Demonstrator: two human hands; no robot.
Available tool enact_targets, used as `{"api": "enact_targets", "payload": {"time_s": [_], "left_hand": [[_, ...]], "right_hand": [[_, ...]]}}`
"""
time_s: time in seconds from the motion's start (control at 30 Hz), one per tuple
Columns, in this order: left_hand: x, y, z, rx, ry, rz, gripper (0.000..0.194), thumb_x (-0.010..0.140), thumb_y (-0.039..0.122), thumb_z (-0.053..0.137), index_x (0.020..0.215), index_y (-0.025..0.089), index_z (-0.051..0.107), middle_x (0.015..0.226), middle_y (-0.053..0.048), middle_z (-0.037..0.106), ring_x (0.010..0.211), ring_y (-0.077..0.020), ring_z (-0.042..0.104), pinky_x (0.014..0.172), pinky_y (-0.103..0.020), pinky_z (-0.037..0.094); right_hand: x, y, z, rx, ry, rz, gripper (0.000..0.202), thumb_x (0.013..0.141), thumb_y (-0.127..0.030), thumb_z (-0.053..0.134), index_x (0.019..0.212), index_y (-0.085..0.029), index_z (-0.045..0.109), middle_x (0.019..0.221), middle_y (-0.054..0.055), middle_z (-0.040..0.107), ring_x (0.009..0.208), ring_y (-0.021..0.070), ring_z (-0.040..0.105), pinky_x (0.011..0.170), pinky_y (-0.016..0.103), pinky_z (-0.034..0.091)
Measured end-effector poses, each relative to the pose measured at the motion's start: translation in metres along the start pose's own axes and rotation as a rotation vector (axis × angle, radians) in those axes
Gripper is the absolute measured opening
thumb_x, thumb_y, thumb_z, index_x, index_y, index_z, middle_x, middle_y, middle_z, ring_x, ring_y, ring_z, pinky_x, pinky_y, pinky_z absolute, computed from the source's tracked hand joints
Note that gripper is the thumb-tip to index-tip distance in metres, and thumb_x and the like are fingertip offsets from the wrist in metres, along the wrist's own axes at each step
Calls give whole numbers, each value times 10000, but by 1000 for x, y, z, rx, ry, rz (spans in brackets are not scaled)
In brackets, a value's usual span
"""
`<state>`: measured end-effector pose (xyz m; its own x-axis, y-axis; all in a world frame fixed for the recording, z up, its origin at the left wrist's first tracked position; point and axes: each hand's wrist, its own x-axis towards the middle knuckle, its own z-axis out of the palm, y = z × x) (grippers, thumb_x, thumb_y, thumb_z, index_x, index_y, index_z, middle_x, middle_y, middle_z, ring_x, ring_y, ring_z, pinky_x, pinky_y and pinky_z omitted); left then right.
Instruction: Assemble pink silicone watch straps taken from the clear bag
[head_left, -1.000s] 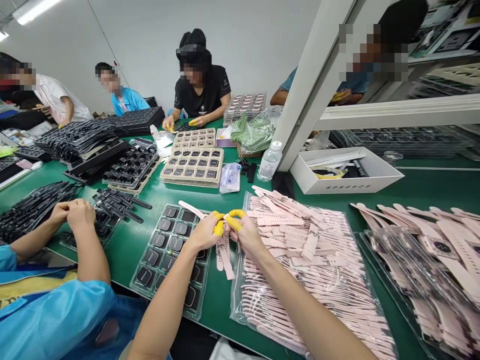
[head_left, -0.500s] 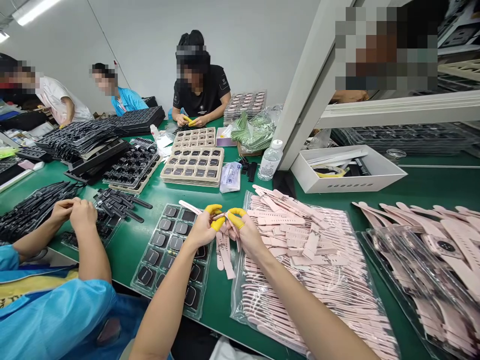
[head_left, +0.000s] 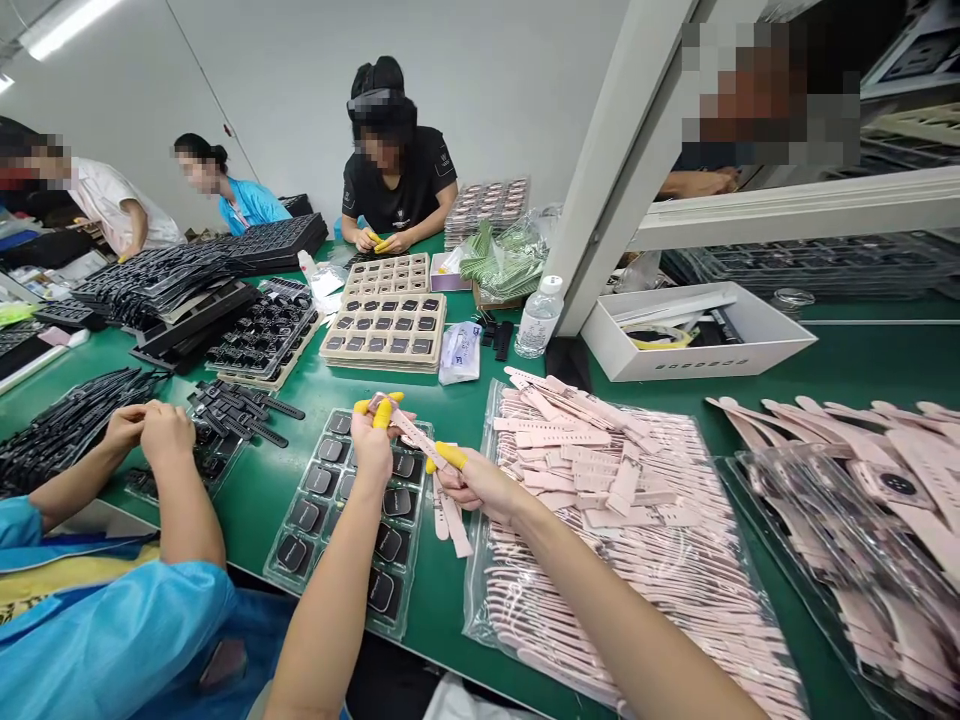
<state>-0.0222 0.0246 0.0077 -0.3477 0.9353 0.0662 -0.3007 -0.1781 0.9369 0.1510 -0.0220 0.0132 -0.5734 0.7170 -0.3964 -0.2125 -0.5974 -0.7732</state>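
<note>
Over the clear tray of dark square watch faces (head_left: 307, 515), my left hand (head_left: 375, 440) pinches the upper end of a pink watch strap (head_left: 417, 436). Whether a watch case sits in those fingers is hidden. My right hand (head_left: 472, 478) grips the lower end of the strap, close to the table. Yellow finger covers are on the thumb and fingers of both hands. Beneath my right hand lie a few loose pink straps (head_left: 451, 525). To its right, a heap of pink straps (head_left: 592, 460) rests on a clear plastic bag packed with more of them.
At left, a co-worker's hands (head_left: 154, 430) are close together beside black straps (head_left: 244, 408). Beige trays (head_left: 386, 368), a bottle (head_left: 538, 318) and a white box (head_left: 697, 350) stand farther back. Trays of pink-strapped watches (head_left: 847, 540) lie at right. Another co-worker (head_left: 397, 190) sits across the table.
My hands have moved apart. The left has gone up and left, the right slightly down, and the pink strap now stretches between them.
</note>
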Motion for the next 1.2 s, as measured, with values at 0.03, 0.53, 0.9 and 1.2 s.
{"api": "enact_targets", "payload": {"time_s": [0.03,0.53,0.9,1.2], "left_hand": [[3,2,-2,-15,37,10,630,697,612,877,968,190,496,1039,-96,763,567,-158,719,479,-234,542],[-17,-27,1,515,-708,120,402,869,141,612,1256,190,708,1263,-114,749,1143,-235,709,1053,-416,553],[-13,-19,-2,585,-820,357,491,849,41,524,1274,212,701,1248,-107,702,1155,-238,657,1048,-420,527],[-18,-18,1,581,-708,341,365,937,94,522,1236,209,696,1212,-97,720,1117,-226,672,1012,-387,523]], "right_hand": [[-1,0,0,-28,3,10,404,867,-584,665,840,-213,506,537,-109,387,396,33,183,376,167,86],[6,-1,-6,26,110,-351,432,778,-573,773,827,-207,549,593,-48,627,354,58,397,349,196,300],[1,-4,-6,55,-2,-251,375,798,-474,744,669,-220,500,411,-88,436,289,49,265,309,196,187],[4,-4,-7,169,62,-286,363,790,-475,768,790,-232,498,455,-113,435,313,47,238,306,169,199]]}}
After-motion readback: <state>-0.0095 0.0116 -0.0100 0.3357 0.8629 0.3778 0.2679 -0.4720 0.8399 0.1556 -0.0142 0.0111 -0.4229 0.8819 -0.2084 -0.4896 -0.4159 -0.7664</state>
